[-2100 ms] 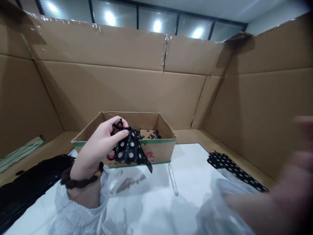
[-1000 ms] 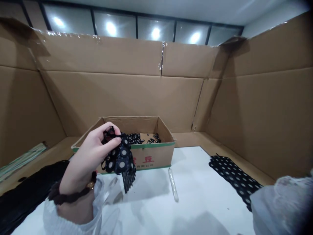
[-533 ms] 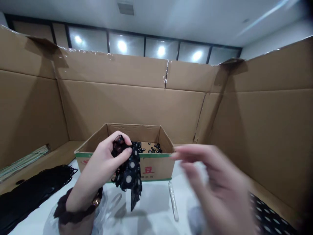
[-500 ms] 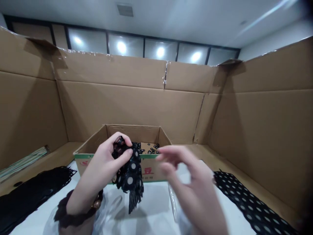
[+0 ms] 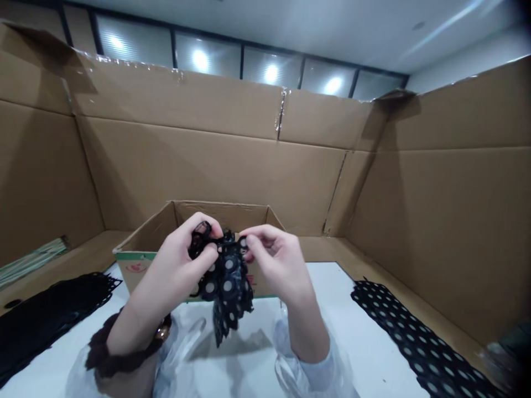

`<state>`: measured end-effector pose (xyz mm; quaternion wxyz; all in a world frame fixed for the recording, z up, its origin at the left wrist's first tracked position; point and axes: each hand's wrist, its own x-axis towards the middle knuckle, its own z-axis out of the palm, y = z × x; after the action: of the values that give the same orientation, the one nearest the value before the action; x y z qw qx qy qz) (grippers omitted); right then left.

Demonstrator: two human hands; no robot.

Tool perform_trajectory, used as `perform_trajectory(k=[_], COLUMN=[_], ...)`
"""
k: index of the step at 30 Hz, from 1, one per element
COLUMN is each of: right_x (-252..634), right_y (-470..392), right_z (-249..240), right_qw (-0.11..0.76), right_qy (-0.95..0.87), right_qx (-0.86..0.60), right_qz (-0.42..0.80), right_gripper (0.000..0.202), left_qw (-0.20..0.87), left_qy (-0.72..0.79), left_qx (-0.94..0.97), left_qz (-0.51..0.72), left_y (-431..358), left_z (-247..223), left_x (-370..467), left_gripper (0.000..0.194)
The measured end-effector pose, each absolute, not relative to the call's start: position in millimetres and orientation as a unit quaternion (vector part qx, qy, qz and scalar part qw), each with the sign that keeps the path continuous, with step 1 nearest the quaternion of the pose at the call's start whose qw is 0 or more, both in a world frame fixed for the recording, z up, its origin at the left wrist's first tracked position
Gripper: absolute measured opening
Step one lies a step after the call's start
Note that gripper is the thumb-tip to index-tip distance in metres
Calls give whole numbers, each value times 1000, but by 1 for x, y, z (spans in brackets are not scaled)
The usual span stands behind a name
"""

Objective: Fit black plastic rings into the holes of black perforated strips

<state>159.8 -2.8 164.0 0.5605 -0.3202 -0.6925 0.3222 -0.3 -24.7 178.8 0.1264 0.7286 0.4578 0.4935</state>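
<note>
My left hand (image 5: 178, 265), with a dark fluffy band at its wrist, is closed around a crumpled bunch of black rubbery sheets with white dots (image 5: 228, 284). The bunch hangs down in front of a small cardboard box. At its upper right edge, the thumb and fingers of my right hand (image 5: 277, 260) pinch a small black ring-like piece (image 5: 243, 242). A thin black strand seems to link that piece to the bunch. Black loops stick out between my left thumb and index finger.
The small box (image 5: 136, 256) has a green rim. A white-dotted black sheet (image 5: 402, 326) lies right, a plain black pile (image 5: 53, 307) left. Pale green strips (image 5: 35, 261) lean at the far left. Tall cardboard walls (image 5: 215, 149) surround the white tabletop (image 5: 332, 276).
My right hand has moved left to the bunch and now pinches a piece at its edge. The left hand keeps its hold. The view has shifted slightly.
</note>
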Motion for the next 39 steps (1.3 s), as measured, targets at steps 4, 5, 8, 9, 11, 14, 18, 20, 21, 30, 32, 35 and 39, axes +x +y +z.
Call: perform_trajectory(k=[4, 5, 8, 9, 11, 14, 18, 20, 21, 30, 32, 35, 39], right_x=[187, 194, 205, 205, 199, 188, 179, 174, 171, 153, 155, 155, 154], right_y=[3, 4, 10, 15, 30, 65, 89, 76, 63, -4, 2, 7, 5], right_z=[171, 172, 174, 172, 163, 142, 128, 135, 142, 163, 161, 159, 160], right_qw=[729, 775, 846, 853, 845, 763, 606, 604, 605, 515, 513, 517, 525], right_qy=[-561, -510, -413, -404, -413, -501, -628, -646, -659, -771, -775, -775, -769], right_qx=[-352, -353, -334, -330, -340, -407, -482, -446, -411, -315, -318, -322, -314], right_qz=[171, 123, 31, 14, -12, -15, 74, 136, 173, 204, 188, 168, 184], right_gripper=[15, 15, 16, 16, 18, 19, 19, 22, 25, 22, 21, 22, 22], left_qw=[125, 127, 169, 185, 211, 251, 212, 183, 179, 228, 222, 196, 159], left_qy=[467, 478, 510, 513, 497, 460, 462, 460, 454, 407, 413, 426, 449], left_qx=[723, 706, 636, 624, 633, 679, 697, 707, 714, 760, 762, 756, 737], left_qz=[493, 508, 554, 560, 555, 515, 506, 505, 502, 453, 446, 456, 481], left_y=[-24, -24, -22, -21, -17, -14, -10, -8, -8, -13, -12, -10, -9], left_z=[181, 181, 180, 179, 178, 177, 178, 178, 178, 178, 177, 177, 177], left_x=[-16, -20, -29, -30, -30, -27, -25, -25, -24, -20, -22, -23, -20], left_gripper=[3, 3, 9, 11, 13, 22, 32, 32, 31, 31, 35, 38, 39])
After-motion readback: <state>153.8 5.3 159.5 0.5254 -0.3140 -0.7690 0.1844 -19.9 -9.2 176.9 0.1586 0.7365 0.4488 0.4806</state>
